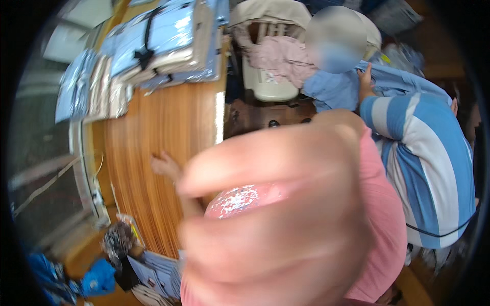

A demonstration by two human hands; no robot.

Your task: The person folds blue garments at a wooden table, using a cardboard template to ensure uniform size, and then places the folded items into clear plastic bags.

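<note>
One big blurry hand [275, 214] with a sparkly nail fills the view right up close (I cannot tell its grip or which hand), while past it a small hand [166, 166] rests flat on the wooden surface [153, 127], holding nothing.

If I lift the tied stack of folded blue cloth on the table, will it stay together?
The stack would probably sag, since it looks like soft folded fabric. The black strap around it should hold the layers together. It seems thick, so likely rather heavy.
</note>
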